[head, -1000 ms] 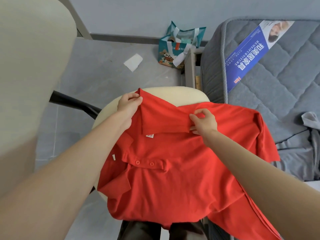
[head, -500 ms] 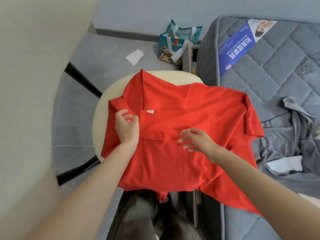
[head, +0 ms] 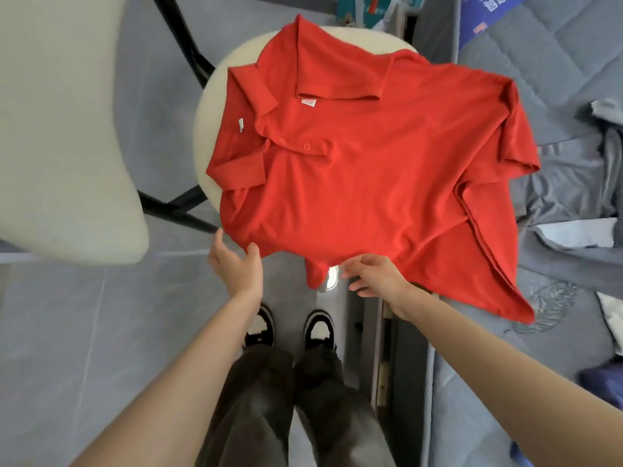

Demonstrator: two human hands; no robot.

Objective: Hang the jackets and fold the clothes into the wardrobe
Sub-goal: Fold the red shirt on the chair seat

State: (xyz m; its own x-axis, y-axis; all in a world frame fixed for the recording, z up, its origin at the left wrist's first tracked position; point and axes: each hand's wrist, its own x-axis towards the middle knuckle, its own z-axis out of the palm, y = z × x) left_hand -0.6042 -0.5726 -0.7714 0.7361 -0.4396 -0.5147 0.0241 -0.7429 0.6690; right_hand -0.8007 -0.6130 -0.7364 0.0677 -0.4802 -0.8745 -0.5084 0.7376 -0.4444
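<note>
On the cream seat (head: 208,106), reaching right onto the bed (head: 556,55), a red polo shirt (head: 364,176) is spread front up. The collar is at the far left and one corner hangs off at the near right. The left hand (head: 236,266) is held open, palm up, at the shirt's near-left edge; the thumb just touches cloth and nothing is gripped. The right hand (head: 374,274) is held loosely open at the near edge, fingers spread, cloth touched at most, not pinched. Step judged: first fold, not yet begun. The near edge should be pinched by both hands well apart, lifted together, carried to the far side and laid with edges matched. Wrinkles by the buttons should be smoothed first. The hanging corner should be drawn in, otherwise a skewed fold is likely.
</note>
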